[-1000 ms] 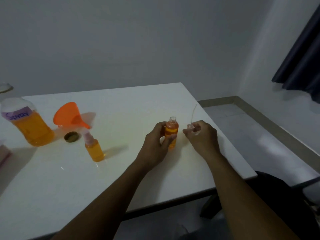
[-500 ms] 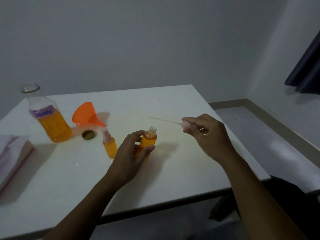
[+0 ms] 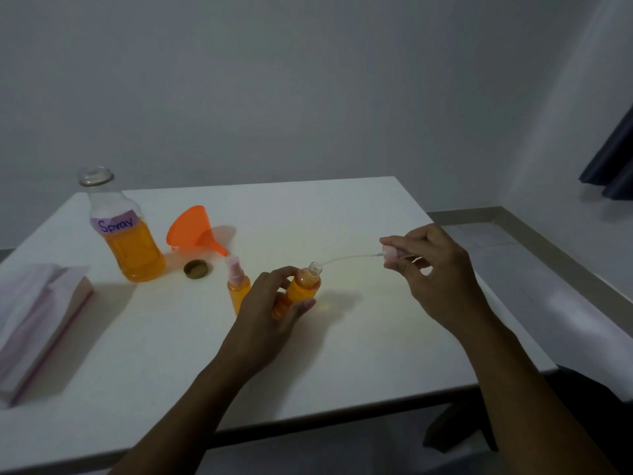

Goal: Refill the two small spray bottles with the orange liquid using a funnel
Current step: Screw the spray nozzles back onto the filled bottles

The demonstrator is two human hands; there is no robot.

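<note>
Two small clear plastic spray bottles of orange liquid were on the white table [image 3: 342, 354]. The left hand [image 3: 270, 313] gripped one, the open-necked bottle [image 3: 303, 289], tilted rightward. The other, the capped bottle [image 3: 237, 286], stood upright just to its left. The right hand [image 3: 435, 272] pinched one pale pink spray head [image 3: 388, 251], whose thin tube [image 3: 349, 259] reached the open neck. One orange plastic funnel [image 3: 195, 231] lay on its side beside one large clear labelled bottle [image 3: 126, 234], half full. One brown round cap [image 3: 196, 269] lay between them.
</note>
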